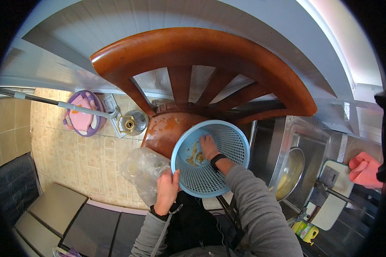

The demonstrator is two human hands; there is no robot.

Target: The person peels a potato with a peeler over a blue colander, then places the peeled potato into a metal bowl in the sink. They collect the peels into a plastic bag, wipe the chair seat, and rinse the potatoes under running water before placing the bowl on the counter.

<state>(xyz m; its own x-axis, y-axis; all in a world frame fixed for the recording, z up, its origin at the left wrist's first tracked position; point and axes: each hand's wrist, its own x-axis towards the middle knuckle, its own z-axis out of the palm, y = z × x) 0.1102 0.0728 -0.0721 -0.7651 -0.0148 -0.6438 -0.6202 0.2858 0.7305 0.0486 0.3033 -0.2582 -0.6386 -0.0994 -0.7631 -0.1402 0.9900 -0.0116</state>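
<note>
Gathering scraps seems in hand: left hand grasping the blue basket, right hand grip unclear, next calling for closed fingers.

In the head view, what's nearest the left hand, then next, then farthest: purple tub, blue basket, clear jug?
1. Blue basket: its rim is at the left hand.
2. Clear jug: up and left, beside the chair.
3. Purple tub: farther left than the jug.
</note>
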